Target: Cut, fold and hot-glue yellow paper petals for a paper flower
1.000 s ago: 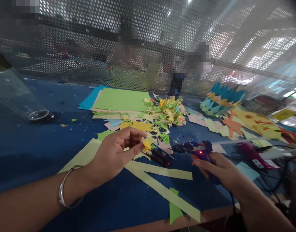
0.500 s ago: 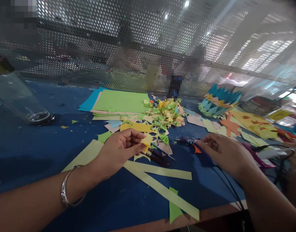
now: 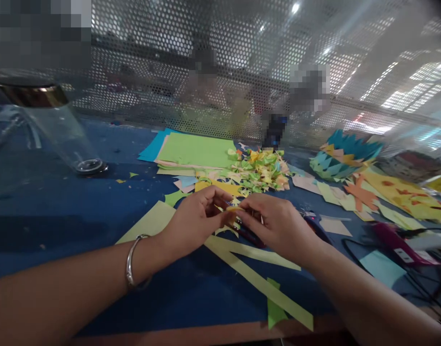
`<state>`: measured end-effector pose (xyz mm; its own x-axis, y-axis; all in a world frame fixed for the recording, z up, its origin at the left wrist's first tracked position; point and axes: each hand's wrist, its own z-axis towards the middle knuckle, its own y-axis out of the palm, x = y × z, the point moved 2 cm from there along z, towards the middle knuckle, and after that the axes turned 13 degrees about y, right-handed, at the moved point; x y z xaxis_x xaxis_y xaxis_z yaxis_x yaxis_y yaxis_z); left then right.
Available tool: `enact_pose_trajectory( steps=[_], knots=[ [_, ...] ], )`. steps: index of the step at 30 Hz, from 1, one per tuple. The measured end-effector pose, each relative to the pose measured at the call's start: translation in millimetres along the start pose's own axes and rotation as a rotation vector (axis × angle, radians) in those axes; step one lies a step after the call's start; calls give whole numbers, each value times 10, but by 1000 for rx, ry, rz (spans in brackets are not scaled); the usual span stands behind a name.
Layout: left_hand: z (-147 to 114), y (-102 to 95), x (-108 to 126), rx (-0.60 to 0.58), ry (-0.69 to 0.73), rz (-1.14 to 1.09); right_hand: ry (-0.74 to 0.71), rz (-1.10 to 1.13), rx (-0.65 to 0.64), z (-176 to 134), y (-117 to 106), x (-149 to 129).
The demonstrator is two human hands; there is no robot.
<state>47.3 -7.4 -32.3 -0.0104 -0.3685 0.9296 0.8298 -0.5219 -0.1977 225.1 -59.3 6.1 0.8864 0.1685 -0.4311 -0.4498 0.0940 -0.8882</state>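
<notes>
One sliver of yellow paper [image 3: 234,209] between fingers [image 3: 252,203], its outline unclear.

2 hands: left hand [image 3: 186,218], right hand [image 3: 283,226]. Between their fingertips: 1 yellow paper piece [image 3: 234,209]. Left wrist: 1 bracelet [image 3: 129,266]. Left of hands: 1 jar [image 3: 67,137]. Nearer than hands: 2 pale strips [image 3: 260,279], 1 green offcut [image 3: 276,313]. Right: 1 glue gun [image 3: 313,221], 1 magenta box [image 3: 391,242], 1 orange cross-shaped cutout [image 3: 361,193], 1 spiky paper bowl [image 3: 345,158]. Beyond hands: 1 paper stack [image 3: 197,150], sheet count unclear; 1 scrap heap [image 3: 261,168], pieces uncountable.
</notes>
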Motion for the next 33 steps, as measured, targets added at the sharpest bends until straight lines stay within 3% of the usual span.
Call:
enact_pose_trajectory(
  steps=[7,11,19,33],
  knots=[
    [6,22,26,30,14,-246,29,117,46,21,119,107],
    [1,11,20,-33,70,-145,34,207,30,27,151,150],
    [35,-39,-6,-24,121,80,6,278,7,0,172,213],
    [33,-2,25,27,183,209,-96,185,161,-43,210,224]
  ],
)
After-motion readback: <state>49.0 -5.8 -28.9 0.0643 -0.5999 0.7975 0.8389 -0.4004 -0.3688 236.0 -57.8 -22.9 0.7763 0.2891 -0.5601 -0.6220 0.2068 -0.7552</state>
